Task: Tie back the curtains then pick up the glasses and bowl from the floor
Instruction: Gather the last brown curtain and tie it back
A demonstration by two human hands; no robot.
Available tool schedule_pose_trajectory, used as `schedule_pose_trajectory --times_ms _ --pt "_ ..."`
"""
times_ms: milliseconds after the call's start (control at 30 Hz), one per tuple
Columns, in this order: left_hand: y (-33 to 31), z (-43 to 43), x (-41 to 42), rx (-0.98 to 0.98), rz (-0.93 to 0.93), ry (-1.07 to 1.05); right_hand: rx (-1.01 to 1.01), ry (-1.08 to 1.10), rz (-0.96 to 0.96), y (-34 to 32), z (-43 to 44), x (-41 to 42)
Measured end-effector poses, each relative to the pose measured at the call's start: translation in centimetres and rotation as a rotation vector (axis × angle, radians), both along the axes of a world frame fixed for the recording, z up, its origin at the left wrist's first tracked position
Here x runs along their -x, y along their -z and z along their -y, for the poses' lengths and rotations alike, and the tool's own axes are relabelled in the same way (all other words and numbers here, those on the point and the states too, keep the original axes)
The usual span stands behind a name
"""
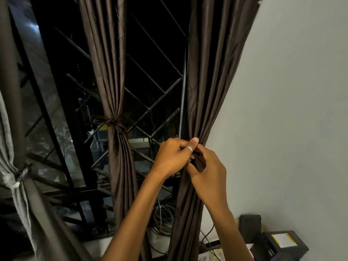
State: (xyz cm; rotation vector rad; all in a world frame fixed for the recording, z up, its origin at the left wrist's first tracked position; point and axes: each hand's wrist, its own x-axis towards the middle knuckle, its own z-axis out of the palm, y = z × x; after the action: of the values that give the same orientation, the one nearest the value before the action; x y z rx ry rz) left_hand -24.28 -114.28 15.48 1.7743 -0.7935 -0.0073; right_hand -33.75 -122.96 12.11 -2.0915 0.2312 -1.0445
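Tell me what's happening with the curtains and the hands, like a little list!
middle curtain: tied with a knot
right curtain: bunched together where the hands are
left hand: pinches a dark band at the right curtain
right hand: holds the same dark band
window bars: behind the curtains
cables: coiled below the window

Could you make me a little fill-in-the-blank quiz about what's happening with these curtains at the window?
1. The middle curtain is already ____ at its waist with a knotted band.
2. The left hand wears a silver ____ on one finger.
3. The left hand and the right hand both pinch the right curtain, which hangs beside the pale ____.
Missing words: tied; ring; wall.
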Motion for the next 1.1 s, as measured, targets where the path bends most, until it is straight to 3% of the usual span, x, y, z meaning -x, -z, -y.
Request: schedule_pose_trajectory --times_ms 233,333,400,467,533,600,800,967,1100 --pt "0.5 -0.5 -0.8 -0.079 -0.006 0.026 0.092 0.079 0.051 -0.1 0.2 -0.8" --pt "-0.1 -1.1 0.4 -0.239 0.258 -0.155 0.066 0.041 0.048 -0.3 0.2 -0.9" --pt "-1.0 -1.4 2.3 -0.202 0.455 -0.332 0.041 0.017 0.035 -0.4 0.2 -1.1" --pt "-2.0 -1.4 4.0 -0.105 0.59 -0.291 0.029 0.013 0.031 -0.3 0.3 -1.1" --pt "-2.9 -0.9 4.6 -0.182 0.653 -0.179 -0.009 0.021 0.028 -0.3 0.0 -1.2" --pt "-3.7 -0.2 3.9 -0.341 0.663 -0.143 -0.035 0.027 0.032 0.1 -0.3 -1.3" --pt "-6.8 0.5 1.7 -0.789 0.686 -0.294 0.078 0.061 0.043 1.2 -0.8 -1.9" --pt "-8.7 0.9 0.8 -1.038 0.633 -0.291 0.191 0.074 0.044 0.9 -1.5 -2.1" --pt "-9.4 1.1 0.2 -1.127 0.571 -0.246 0.257 0.072 0.061 1.1 -1.8 -2.3"
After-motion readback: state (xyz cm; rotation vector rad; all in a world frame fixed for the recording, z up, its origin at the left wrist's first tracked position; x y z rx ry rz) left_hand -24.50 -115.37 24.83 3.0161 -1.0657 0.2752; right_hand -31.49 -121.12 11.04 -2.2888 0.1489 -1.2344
